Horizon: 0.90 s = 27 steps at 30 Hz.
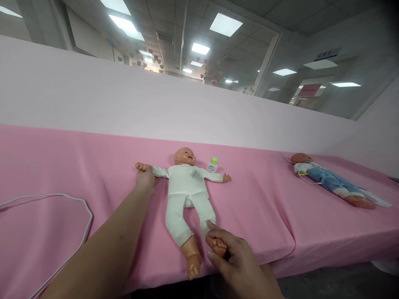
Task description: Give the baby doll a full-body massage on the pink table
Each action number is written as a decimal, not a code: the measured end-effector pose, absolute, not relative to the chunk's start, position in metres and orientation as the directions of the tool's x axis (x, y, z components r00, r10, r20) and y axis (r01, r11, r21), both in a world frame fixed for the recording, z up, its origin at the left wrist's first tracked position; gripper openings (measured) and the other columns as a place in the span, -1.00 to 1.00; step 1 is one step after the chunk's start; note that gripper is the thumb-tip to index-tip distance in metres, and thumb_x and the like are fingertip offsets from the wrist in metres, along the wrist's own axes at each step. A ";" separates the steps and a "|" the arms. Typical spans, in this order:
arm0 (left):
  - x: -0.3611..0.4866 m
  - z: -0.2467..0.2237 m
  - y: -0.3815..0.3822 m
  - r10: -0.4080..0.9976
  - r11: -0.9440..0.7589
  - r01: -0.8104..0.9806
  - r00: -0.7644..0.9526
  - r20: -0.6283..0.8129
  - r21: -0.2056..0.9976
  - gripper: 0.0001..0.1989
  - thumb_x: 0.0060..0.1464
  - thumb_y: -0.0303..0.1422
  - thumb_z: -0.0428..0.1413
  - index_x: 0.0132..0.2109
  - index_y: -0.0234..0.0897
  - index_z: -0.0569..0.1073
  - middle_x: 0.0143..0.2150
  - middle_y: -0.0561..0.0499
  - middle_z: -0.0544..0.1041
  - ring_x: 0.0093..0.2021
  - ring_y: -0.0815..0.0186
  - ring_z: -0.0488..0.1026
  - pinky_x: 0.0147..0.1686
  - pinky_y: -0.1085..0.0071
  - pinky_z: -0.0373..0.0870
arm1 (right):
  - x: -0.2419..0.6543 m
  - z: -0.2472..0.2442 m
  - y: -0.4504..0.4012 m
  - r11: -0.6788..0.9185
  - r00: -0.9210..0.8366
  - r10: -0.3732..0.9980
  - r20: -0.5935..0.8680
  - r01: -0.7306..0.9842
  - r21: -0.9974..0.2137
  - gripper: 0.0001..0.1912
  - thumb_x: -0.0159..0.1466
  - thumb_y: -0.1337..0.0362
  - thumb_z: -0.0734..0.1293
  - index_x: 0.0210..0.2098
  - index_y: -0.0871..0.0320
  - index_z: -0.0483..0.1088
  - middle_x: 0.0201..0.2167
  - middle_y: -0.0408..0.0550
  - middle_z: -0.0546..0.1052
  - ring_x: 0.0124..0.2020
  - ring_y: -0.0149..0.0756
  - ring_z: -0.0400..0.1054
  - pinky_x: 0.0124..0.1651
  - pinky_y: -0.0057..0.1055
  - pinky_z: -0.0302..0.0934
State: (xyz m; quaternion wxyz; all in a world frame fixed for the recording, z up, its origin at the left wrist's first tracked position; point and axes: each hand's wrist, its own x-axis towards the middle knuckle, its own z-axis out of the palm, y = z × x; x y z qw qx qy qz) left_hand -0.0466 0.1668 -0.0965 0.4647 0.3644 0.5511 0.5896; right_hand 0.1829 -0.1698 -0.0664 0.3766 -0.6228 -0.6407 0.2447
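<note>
A baby doll (187, 182) in a white cloth suit lies on its back on the pink sheet (249, 216), arms spread, head toward the wall. My left hand (145, 178) is closed around the doll's forearm at the left, beside its small fist. My right hand (238, 257) grips the doll's lower leg and foot at the right, thumb below and fingers above. The doll's other bare foot (193, 265) rests near the sheet's front edge. A small white bottle (212, 165) with a green cap stands by the doll's head, touched by neither hand.
A second doll (330, 178) in blue and white clothes lies at the far right, with a thin tube about it. A white cable (85, 216) curves over the sheet at the left. Behind the bed run a white low wall (156, 108) and glass panes.
</note>
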 end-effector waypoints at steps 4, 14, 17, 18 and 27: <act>-0.044 -0.085 0.153 0.944 0.051 -0.129 -0.318 -0.090 0.990 -0.67 0.30 -0.17 0.11 0.11 -0.21 0.37 -0.02 -0.18 0.58 -0.22 0.14 0.64 -0.24 0.27 0.60 | 0.181 -0.068 -0.168 0.131 0.036 0.982 0.188 0.587 -0.799 -0.69 0.28 0.26 0.41 0.02 0.01 0.55 0.20 0.03 0.55 0.19 -0.03 0.49 0.25 -0.14 0.39; -0.006 -0.065 0.106 0.885 -0.462 0.449 0.179 0.429 0.765 -0.66 0.22 -0.32 0.14 0.13 -0.13 0.48 0.10 -0.12 0.58 0.09 0.05 0.51 0.10 0.16 0.42 | 0.189 -0.045 -0.138 0.317 0.026 0.921 0.388 0.528 -0.788 -0.69 0.33 0.13 0.41 0.04 0.05 0.51 0.11 0.06 0.61 0.33 0.05 0.33 0.34 -0.01 0.29; -0.001 -0.065 0.097 0.820 -0.567 0.568 0.318 0.476 0.597 -0.65 0.22 -0.33 0.15 0.15 -0.15 0.50 0.20 -0.14 0.52 0.21 -0.01 0.41 0.22 0.11 0.31 | 0.183 -0.030 -0.111 0.333 0.050 0.911 0.408 0.494 -0.803 -0.74 0.33 0.16 0.40 -0.01 0.05 0.51 -0.01 0.02 0.65 0.37 0.04 0.29 0.34 0.03 0.28; -0.001 -0.066 0.095 0.810 -0.580 0.585 0.336 0.481 0.567 -0.65 0.23 -0.33 0.14 0.15 -0.15 0.50 0.21 -0.14 0.52 0.23 -0.01 0.40 0.23 0.10 0.30 | 0.182 -0.028 -0.101 0.334 0.057 0.911 0.409 0.482 -0.810 -0.75 0.32 0.18 0.40 -0.02 0.04 0.51 -0.03 0.02 0.66 0.38 0.03 0.28 0.33 0.03 0.29; -0.002 -0.070 0.098 0.816 -0.563 0.616 0.308 0.489 0.551 -0.63 0.23 -0.30 0.18 0.17 -0.15 0.50 0.19 -0.14 0.54 0.19 0.00 0.43 0.17 0.14 0.34 | 0.176 -0.057 -0.051 0.331 0.068 0.909 0.412 0.485 -0.810 -0.70 0.29 0.24 0.40 0.02 0.06 0.51 0.32 0.08 0.44 0.35 -0.05 0.31 0.33 0.00 0.25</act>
